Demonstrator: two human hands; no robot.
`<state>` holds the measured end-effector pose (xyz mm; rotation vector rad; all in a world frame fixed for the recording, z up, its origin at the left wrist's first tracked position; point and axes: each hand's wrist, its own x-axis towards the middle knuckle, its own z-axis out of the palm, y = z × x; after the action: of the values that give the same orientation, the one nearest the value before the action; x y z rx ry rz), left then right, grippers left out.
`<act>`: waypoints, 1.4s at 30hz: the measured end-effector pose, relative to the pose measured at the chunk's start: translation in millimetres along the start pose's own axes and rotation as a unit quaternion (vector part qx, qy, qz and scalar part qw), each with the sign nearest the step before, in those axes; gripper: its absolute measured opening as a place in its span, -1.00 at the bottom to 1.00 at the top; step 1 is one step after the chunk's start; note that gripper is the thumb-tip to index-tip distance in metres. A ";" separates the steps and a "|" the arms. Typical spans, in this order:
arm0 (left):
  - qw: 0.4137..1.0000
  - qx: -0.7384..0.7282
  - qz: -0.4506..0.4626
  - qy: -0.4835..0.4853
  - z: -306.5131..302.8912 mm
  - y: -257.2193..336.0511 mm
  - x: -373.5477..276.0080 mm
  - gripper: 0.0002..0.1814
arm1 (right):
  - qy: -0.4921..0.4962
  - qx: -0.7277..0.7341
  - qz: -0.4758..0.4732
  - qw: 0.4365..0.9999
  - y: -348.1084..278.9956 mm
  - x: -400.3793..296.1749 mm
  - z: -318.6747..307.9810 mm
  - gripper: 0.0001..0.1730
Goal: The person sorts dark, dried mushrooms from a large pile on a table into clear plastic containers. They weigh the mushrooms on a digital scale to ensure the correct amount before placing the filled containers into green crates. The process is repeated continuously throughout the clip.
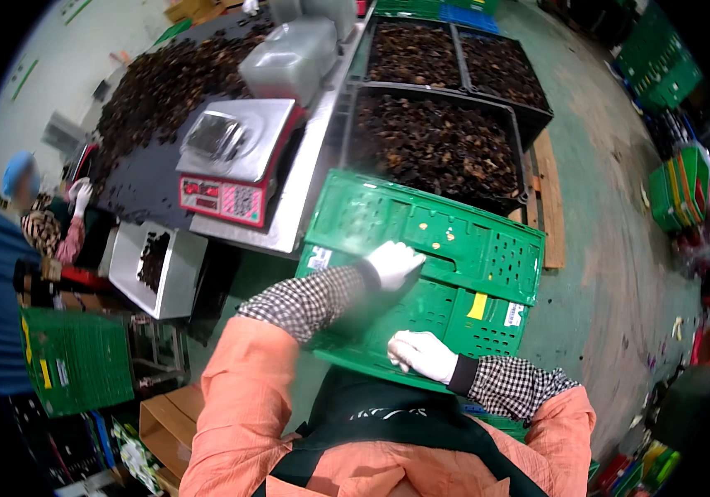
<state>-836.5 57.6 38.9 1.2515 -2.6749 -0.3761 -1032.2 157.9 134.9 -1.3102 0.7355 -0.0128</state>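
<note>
Before me lies a green plastic folding crate, its perforated panels folded flat, with a yellow strip and white labels on it. My left hand, in a white glove, is over the middle of the crate near a slot-shaped handle opening. Nothing shows in it, and whether it presses on the panel is unclear. Close to the crate's near edge, my right hand, also gloved, has its fingers curled. Its palm is hidden, so I cannot see whether it grips anything.
Black crates of dark, dried-looking pieces stand beyond on a wooden pallet. Left, a steel table holds a red scale, clear tubs and a dark heap. A person works by a white box.
</note>
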 end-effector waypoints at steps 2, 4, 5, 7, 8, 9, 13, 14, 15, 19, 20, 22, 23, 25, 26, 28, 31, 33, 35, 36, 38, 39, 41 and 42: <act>0.999 0.036 -0.013 -0.034 2.2 18.4 18.5 -0.73 | 0.082 -0.310 -0.179 0.930 29.4 -0.4 -27.9 -0.70; 0.996 0.017 -0.003 -0.086 -22.2 16.1 32.9 -0.77 | 0.036 -0.481 -0.151 0.863 52.9 -7.4 -60.7 -0.67; 0.994 0.008 0.000 -0.110 -36.4 11.2 40.8 -0.80 | 0.025 -0.536 -0.181 0.824 64.2 -12.1 -73.4 -0.64; 0.998 -0.018 0.014 -0.050 -81.3 -3.8 68.6 -0.83 | 0.035 -0.601 -0.214 0.769 94.6 -21.0 -88.1 -0.65; 0.998 -0.054 0.027 0.011 -106.9 -15.0 86.4 -0.80 | 0.036 -0.617 -0.214 0.756 104.9 -23.9 -89.5 -0.66; 0.993 -0.114 -0.031 0.030 -118.9 -33.4 101.5 -0.79 | 0.034 -0.637 -0.219 0.738 111.7 -23.3 -92.7 -0.66; 0.970 -0.033 0.037 0.237 -140.3 -89.7 140.3 -0.78 | -0.054 -0.644 -0.154 0.748 77.0 -13.3 -89.5 -0.64; 0.962 0.029 0.003 0.270 -135.5 -85.4 138.8 -0.74 | -0.030 -0.653 -0.180 0.735 71.9 -8.8 -89.1 -0.58; 0.949 0.086 -0.026 0.302 -126.9 -73.1 136.5 -0.68 | -0.027 -0.668 -0.170 0.724 71.3 -8.8 -88.5 -0.51; 0.982 0.056 0.179 0.027 -85.4 17.8 60.8 -0.85 | 0.000 -0.638 -0.102 0.763 63.2 -6.6 -85.5 -0.43; 0.968 0.049 0.228 -0.096 -59.5 24.7 29.4 -0.86 | -0.004 -0.636 -0.088 0.767 60.4 -3.7 -84.5 -0.42; 0.942 0.068 0.310 -0.108 8.2 11.3 -25.8 -0.78 | 0.004 -0.636 -0.101 0.765 68.0 2.9 -85.0 -0.42; 0.947 0.041 0.300 -0.111 20.9 8.4 -35.6 -0.73 | 0.009 -0.635 -0.104 0.765 72.1 3.6 -85.7 -0.42; 0.942 0.057 0.276 -0.184 9.7 22.6 -23.2 -0.66 | -0.009 -0.624 -0.069 0.778 67.7 4.7 -87.3 -0.45; 0.937 0.065 0.263 -0.220 6.2 30.0 -19.0 -0.63 | -0.019 -0.617 -0.052 0.785 63.5 4.4 -87.6 -0.47; 0.947 0.016 0.117 -0.300 3.8 33.0 -17.8 -0.54 | -0.001 -0.598 -0.026 0.801 51.2 1.6 -90.7 -0.47; 0.944 0.041 0.053 -0.323 -56.2 43.0 -19.7 -0.53 | 0.092 -0.572 -0.009 0.815 33.8 -27.5 -94.8 -0.47; 0.981 0.018 -0.078 -0.177 -84.9 29.6 -51.5 -0.58 | 0.197 -0.571 0.033 0.796 12.5 -71.1 -99.4 -0.43; 0.990 0.024 -0.073 -0.121 -170.3 17.2 -77.0 -0.69 | 0.348 -0.614 0.036 0.707 7.0 -118.9 -110.9 -0.46; 0.992 0.043 -0.115 -0.041 -169.6 -10.6 -103.7 -0.61 | 0.370 -0.697 0.086 0.608 33.0 -140.7 -126.8 -0.45; 0.985 0.098 -0.136 0.036 -153.3 -40.4 -140.3 -0.42 | 0.362 -0.687 0.099 0.623 39.3 -151.9 -129.9 -0.44; 0.981 0.179 -0.075 0.013 -165.6 -18.5 -127.4 -0.39 | 0.385 -0.670 0.100 0.627 40.9 -149.0 -127.8 -0.45; 0.989 0.100 -0.087 0.060 -176.8 -20.5 -129.2 -0.38 | 0.438 -0.633 0.088 0.633 44.0 -142.7 -126.5 -0.48; 0.988 0.076 -0.084 0.104 -176.1 -23.1 -138.3 -0.39 | 0.461 -0.609 0.080 0.640 47.3 -137.8 -128.6 -0.51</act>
<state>-687.3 122.3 194.4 1.4752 -2.4685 -0.0563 -1221.4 116.2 151.0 -2.5816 1.9534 -0.0524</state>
